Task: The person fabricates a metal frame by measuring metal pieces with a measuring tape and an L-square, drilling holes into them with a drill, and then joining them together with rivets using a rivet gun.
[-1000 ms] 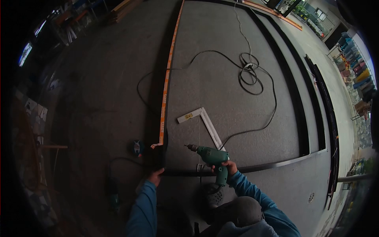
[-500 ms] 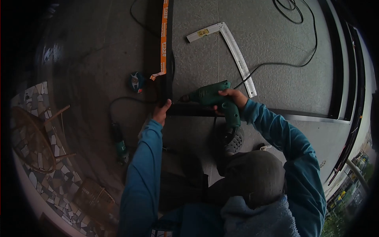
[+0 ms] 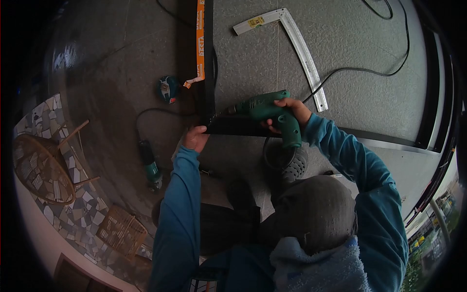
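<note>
A grey concrete floor (image 3: 340,39) fills the view. On it lies a black frame (image 3: 209,63), with one bar running far and another running right from the corner near the person. A steel square (image 3: 302,51) rests on the floor inside the frame, far right of that corner, and a black cable (image 3: 360,69) passes its near end. The green drill (image 3: 265,109) is held level above the near bar, its bit pointing left at the frame's corner. The right hand (image 3: 292,111) has its fingers closed around the drill's handle. The left hand (image 3: 195,138) has its fingers closed on the corner from the near left side. A grey shoe (image 3: 291,164) stands just near the bar, below the drill. An orange tape (image 3: 200,39) lies along the far bar, and its blue case (image 3: 169,89) sits to the left. Another green power tool (image 3: 150,168) lies on the floor, near left.
</note>
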A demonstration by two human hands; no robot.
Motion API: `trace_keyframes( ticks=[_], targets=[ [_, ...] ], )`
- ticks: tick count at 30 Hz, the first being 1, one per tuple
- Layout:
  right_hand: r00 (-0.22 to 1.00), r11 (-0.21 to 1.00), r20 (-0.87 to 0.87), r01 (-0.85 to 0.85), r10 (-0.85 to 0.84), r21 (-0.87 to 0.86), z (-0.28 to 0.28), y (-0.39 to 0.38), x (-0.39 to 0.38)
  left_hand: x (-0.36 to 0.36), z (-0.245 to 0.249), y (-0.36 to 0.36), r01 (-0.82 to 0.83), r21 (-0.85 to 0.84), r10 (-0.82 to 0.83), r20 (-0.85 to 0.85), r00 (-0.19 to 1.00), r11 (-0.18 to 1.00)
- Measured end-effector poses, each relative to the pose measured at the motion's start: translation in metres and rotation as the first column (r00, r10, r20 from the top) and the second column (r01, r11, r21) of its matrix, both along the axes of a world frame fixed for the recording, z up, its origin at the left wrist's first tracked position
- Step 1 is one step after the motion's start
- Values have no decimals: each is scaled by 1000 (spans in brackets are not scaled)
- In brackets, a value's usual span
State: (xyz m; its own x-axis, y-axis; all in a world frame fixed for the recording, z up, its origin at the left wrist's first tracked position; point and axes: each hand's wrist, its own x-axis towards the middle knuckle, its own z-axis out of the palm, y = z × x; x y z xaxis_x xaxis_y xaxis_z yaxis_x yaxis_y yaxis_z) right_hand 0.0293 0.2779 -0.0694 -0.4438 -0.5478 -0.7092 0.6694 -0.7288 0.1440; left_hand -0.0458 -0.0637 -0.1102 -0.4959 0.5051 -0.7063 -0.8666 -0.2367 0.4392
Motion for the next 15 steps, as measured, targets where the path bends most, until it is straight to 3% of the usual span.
trace_keyframes(
  ticks=[9, 15],
  targets=[
    [1000, 1000, -13, 7, -8, -5, 1, 0, 0, 12, -12, 4, -142, -15, 139, -115, 984, 990],
    [1000, 1000, -21, 2, -2, 13, -1, 0, 1, 11, -14, 3, -100, -59, 89, -161, 983, 993]
  ],
)
